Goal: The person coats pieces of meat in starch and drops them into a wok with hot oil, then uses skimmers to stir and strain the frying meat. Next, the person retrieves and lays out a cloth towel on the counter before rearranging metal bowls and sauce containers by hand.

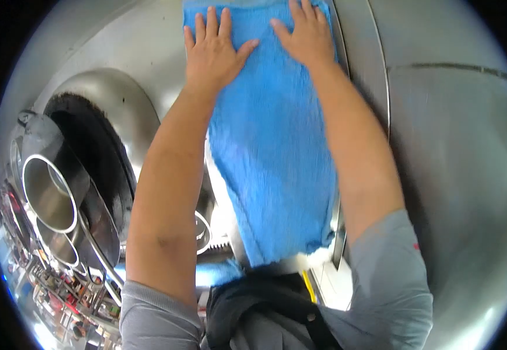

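Observation:
A long blue cloth [271,134] is spread out in front of me, running from the top of the view down toward my body. My left hand [211,58] lies flat near its far left corner, fingers spread and thumb pointing inward. On the far right side of the same cloth rests my right hand [309,35], also flat with its fingers apart; its fingertips reach the top edge of the view. Neither hand grips anything. The lower end of the cloth has a frayed, uneven edge.
To the left are a round steel bowl shape [110,96], a blackened pan [90,134] and a steel pot [49,192] with a long handle. A broad metal panel [457,163] curves along the right. Many blurred items crowd the lower left.

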Motion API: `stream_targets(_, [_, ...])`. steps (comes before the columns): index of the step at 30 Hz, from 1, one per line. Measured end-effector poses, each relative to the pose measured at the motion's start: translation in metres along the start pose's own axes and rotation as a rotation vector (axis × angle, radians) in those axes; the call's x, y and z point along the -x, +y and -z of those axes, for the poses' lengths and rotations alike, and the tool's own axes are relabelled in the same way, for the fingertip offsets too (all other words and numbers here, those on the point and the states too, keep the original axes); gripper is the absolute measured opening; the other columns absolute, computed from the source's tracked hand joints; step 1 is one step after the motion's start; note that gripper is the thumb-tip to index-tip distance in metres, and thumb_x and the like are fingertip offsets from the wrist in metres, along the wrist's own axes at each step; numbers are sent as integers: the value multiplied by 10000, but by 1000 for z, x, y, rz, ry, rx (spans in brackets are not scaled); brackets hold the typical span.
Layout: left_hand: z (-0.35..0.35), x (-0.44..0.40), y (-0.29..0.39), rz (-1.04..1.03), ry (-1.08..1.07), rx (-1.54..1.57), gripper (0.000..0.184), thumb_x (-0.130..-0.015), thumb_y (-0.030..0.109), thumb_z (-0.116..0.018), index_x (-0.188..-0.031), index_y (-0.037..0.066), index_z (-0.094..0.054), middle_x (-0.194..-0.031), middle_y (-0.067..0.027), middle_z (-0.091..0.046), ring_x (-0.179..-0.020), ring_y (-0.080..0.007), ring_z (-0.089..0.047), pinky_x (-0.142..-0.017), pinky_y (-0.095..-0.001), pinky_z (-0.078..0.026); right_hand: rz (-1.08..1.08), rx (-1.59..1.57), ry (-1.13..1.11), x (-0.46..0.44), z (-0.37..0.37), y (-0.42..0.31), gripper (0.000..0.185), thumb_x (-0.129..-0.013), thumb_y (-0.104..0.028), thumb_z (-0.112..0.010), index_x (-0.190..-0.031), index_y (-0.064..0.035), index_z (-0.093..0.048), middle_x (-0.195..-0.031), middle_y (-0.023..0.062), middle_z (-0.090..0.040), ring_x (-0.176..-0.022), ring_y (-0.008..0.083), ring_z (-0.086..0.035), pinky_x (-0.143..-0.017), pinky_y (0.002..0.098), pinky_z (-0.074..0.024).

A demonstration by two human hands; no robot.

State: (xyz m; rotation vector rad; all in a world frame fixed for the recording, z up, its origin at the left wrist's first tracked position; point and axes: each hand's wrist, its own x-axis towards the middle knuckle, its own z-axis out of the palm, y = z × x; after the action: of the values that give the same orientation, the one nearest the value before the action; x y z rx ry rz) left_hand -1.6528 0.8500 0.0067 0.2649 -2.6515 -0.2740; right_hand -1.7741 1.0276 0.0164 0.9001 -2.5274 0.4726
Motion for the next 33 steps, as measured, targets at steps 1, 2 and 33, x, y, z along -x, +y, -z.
stream_targets(1, [14,17,13,-4,-1,47,767,-935,522,-661,-1526,71,-471,-1605,-210,-420,-1499,-431,-358,-1229,-593,-247,-59,-104,5,7,12,-6,587,-959,-382,-675,-1447,-73,-569,-1507,198,-542,-1407,443,-460,-1177,523,-376])
stream_targets(2, [28,37,34,-8,-2,100,702,-920,444,-709,-1479,68,-511,-1570,-207,-458,-1470,-435,-394,-1209,-587,-287,-124,-199,11,13,26,-9,582,-958,-303,-703,-1464,-62,-546,-1521,208,-534,-1432,463,-442,-1199,538,-350])
stream_targets(33, [274,496,111,-220,-416,212,254,-779,128,-748,-1022,69,-705,-1137,-85,-616,-1200,-298,-554,-987,-447,-442,-242,87,-491,500,340,-166,390,-832,-64,-701,-1211,-17,-625,-1337,147,-553,-1255,361,-523,-1068,463,-478])
